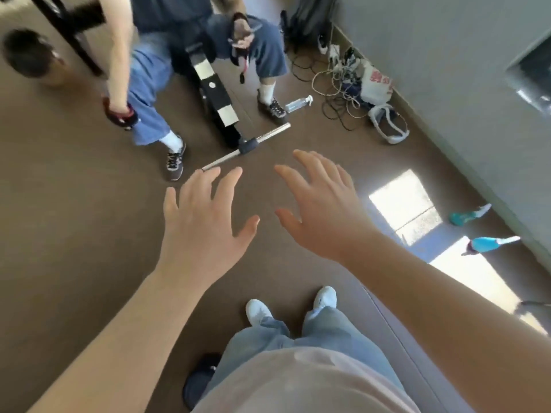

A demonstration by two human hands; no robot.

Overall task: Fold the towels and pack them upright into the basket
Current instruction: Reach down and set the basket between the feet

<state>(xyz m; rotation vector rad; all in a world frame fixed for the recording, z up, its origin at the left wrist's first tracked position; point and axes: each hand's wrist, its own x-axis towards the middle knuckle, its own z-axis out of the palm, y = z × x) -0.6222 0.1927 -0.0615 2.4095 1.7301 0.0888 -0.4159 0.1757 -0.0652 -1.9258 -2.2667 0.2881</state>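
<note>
No folding is under way: the left hand (pixel 205 216) and right hand (pixel 322 210) hover spread and empty above the floor (pixel 74 234), no towels or basket in sight, so finding them probably comes next.

Left hand (pixel 205 225) beside right hand (pixel 322 213), seated person (pixel 190 40) beyond, cables (pixel 337 84) right by wall (pixel 447 84)

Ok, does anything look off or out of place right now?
Yes. No towel or basket is in view; the left hand and right hand hover open over floor. A clear bottle lies on its side by a seated person's shoe, near tangled cables.
</note>
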